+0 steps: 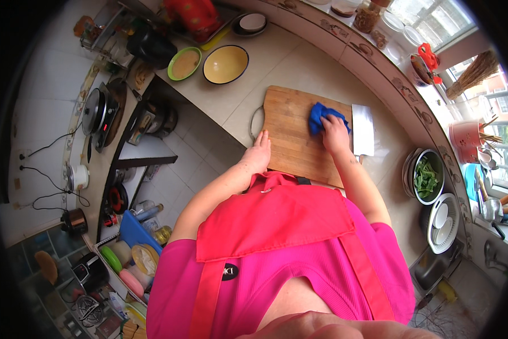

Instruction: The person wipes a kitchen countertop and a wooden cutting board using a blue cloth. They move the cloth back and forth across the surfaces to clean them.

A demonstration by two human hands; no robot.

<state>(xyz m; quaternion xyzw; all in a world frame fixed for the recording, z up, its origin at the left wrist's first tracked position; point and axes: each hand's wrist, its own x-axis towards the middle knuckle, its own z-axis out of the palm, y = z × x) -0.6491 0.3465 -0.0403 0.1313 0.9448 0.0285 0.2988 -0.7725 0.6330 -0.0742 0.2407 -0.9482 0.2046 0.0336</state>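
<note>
A wooden cutting board [296,131] with a metal loop handle at its left edge lies on the tiled counter before me. My right hand [336,134] grips a bunched blue cloth [320,115] and presses it on the upper right part of the board. My left hand [260,151] rests along the board's left edge, below the loop, with its fingers nearly straight and no object in it. A cleaver [363,130] with a broad pale blade lies flat at the board's right edge, its handle partly hidden below.
Farther back stand a yellow enamel bowl [225,65] and a green-rimmed dish [185,63]. At right are a metal bowl of leafy greens [427,177], a white colander [443,223] with dishes, and the sink [432,271]. An induction cooker [110,120] bearing a pan stands left.
</note>
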